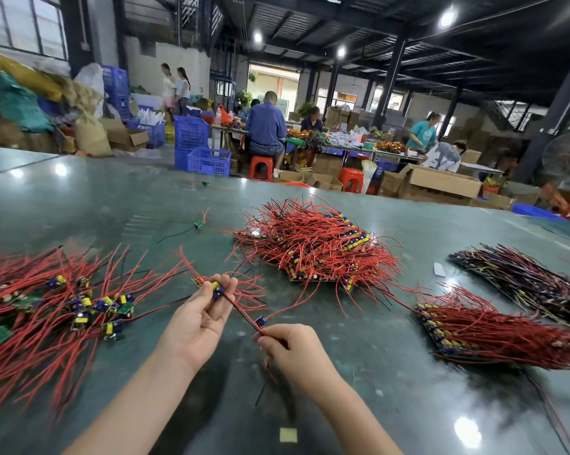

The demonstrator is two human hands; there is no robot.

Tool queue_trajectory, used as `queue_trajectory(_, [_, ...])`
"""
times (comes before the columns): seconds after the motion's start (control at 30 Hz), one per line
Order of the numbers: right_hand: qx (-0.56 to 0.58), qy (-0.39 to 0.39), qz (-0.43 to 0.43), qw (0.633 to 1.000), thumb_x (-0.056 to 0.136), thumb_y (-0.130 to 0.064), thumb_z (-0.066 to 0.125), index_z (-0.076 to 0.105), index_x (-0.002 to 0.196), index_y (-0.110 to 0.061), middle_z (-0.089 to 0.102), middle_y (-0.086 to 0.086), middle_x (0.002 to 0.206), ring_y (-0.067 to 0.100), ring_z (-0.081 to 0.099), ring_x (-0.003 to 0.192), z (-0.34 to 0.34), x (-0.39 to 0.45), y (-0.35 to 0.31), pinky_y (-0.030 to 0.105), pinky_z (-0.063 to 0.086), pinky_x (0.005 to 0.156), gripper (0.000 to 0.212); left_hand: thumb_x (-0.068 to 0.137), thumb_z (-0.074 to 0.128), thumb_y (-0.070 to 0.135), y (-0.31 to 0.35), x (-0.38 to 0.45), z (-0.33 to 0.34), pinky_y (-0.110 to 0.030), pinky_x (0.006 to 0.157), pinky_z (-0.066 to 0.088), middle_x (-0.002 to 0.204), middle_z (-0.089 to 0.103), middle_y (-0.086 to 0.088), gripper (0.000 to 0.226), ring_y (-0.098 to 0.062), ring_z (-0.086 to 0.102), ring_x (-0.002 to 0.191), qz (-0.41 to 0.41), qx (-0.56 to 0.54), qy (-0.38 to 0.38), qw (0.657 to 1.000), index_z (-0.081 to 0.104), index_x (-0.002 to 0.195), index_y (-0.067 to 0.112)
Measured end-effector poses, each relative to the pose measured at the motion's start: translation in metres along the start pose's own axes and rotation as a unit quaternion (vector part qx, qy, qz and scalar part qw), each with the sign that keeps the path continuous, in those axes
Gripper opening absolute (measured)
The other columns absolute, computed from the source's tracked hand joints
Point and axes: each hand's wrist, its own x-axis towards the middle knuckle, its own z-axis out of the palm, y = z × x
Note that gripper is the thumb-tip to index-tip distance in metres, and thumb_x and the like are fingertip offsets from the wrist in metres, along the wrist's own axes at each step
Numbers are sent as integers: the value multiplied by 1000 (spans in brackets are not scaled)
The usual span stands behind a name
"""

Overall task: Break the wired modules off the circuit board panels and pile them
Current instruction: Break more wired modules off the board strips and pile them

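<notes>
Your left hand is palm up, and its curled fingertips pinch a short strip of board with small yellow and blue parts on it. Thin red wires fan out from the strip, up and to the right.

Your right hand has a tight grip on thin red and black wires between thumb and finger. A small blue part sits on those wires just above your thumb. The wires run in a straight line from one hand to the other. Both hands are held over the shiny dark green surface, which is smooth like glass and shows bright spots of light.

To your left lies a loose pile of modules: little green boards with yellow and blue blocks and long, floppy red wires. Past your hands is a big bushy heap of panels, all red wires poking out like hair. On your right sits a flat stack of panels with neat rows of parts along its edge. Farther right is a darker stack. One single module lies alone farther back.
</notes>
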Motion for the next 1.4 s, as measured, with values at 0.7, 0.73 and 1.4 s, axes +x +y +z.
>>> queue_trajectory(0.7, [-32, -39, -85, 995, 87, -12, 55, 73, 98, -18, 70, -9, 74, 10, 50, 82, -2, -5, -7, 18, 40, 80, 22, 100, 37, 11, 14, 14, -12, -24, 74, 55, 70, 73, 0, 25, -12, 72, 70, 47, 0, 3, 999, 57, 87, 6])
queue_trajectory(0.73, [-38, -9, -66, 997, 88, -18, 58, 74, 99, -19, 72, -4, 84, 11, 53, 87, -3, -3, -5, 18, 40, 81, 19, 100, 37, 11, 16, 15, -13, -24, 75, 54, 70, 73, 0, 25, -11, 72, 70, 48, -4, 5, 999, 57, 87, 7])
queue_trajectory(1.4, [-153, -11, -118, 981, 95, -20, 43, 67, 93, -18, 66, 0, 91, 9, 38, 88, 6, -7, -8, 20, 32, 75, 24, 100, 36, 11, 22, 24, -25, -40, 99, 41, 69, 72, -1, 25, -13, 72, 69, 30, -32, 21, 999, 57, 87, 5])
